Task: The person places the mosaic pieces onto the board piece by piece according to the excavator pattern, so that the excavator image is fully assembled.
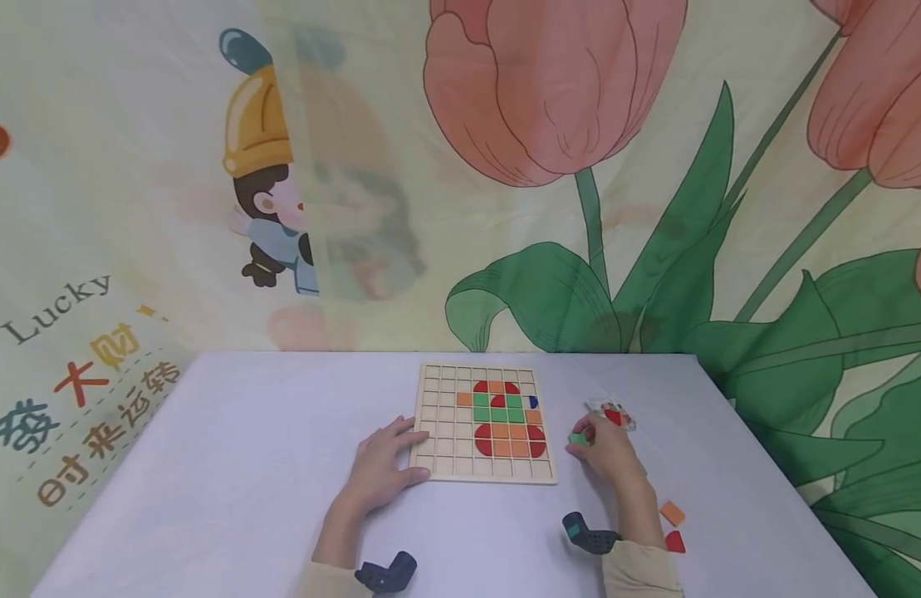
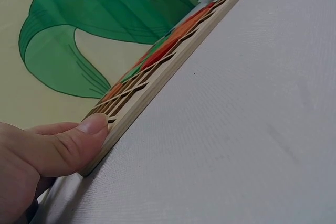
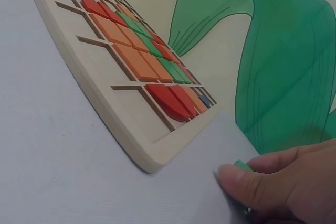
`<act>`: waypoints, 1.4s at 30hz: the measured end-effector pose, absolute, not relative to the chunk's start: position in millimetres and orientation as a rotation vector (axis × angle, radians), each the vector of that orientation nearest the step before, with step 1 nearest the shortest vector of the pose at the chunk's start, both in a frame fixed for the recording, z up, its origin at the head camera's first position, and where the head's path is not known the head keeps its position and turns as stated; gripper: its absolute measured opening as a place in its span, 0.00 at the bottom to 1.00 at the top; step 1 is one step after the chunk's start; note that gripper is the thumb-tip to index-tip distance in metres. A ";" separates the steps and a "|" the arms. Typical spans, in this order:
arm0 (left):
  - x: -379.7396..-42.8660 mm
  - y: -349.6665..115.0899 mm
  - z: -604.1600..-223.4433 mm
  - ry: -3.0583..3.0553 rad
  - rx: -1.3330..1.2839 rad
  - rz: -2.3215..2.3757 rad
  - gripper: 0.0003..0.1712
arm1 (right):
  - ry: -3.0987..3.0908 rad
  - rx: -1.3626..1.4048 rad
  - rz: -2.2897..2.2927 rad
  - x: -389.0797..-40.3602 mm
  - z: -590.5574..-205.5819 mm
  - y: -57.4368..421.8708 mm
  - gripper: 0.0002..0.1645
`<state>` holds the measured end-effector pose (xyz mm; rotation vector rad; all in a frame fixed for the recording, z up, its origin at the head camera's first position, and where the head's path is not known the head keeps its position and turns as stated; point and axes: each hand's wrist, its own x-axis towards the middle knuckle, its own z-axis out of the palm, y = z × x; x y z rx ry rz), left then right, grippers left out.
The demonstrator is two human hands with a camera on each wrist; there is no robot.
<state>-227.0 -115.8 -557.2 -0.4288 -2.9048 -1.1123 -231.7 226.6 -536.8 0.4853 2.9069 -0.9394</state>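
Note:
A wooden grid board [image 1: 448,469] lies on the table, with red, orange, green and blue pieces in several of its cells. My left hand [image 1: 381,461] rests at the board's left edge, fingers spread and fairly straight. Its thumb [image 2: 92,124] presses on the rim near the corner in the left wrist view. Right of the board, my right hand [image 1: 608,447] pinches a green tile [image 1: 577,438] between thumb and fingertips. Only a sliver of that green tile [image 3: 242,165] shows past the thumb in the right wrist view.
Just beyond my right hand lies a clear plastic bag [image 1: 629,422] with red pieces. An orange square tile [image 1: 673,513] and a red rounded piece [image 1: 675,542] lie beside my right forearm. Behind the table's far edge hangs a printed cloth [image 1: 370,324].

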 end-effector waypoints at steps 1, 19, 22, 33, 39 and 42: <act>-227.2 -115.8 -556.7 -2.908 -0.427 -1.114 0.31 | 2.909 0.489 -0.941 -232.0 -537.1 226.8 0.18; -231.5 -119.5 -558.5 -2.885 -0.441 -1.133 0.30 | 3.022 -0.089 -1.083 -288.1 -515.0 130.0 0.09; -231.3 -118.4 -561.5 -2.891 -0.448 -1.129 0.30 | 2.979 -0.226 -1.042 -303.8 -515.9 104.4 0.05; -229.5 -118.1 -561.0 -2.874 -0.491 -1.126 0.30 | 3.020 -0.160 -0.856 -327.3 -526.3 69.4 0.04; -229.9 -118.9 -558.9 -2.878 -0.486 -1.121 0.30 | 3.061 -0.155 -0.693 -327.6 -527.5 59.8 0.03; -229.6 -118.7 -558.7 -2.890 -0.473 -1.122 0.31 | 3.073 -0.137 -0.606 -329.0 -528.1 55.5 0.04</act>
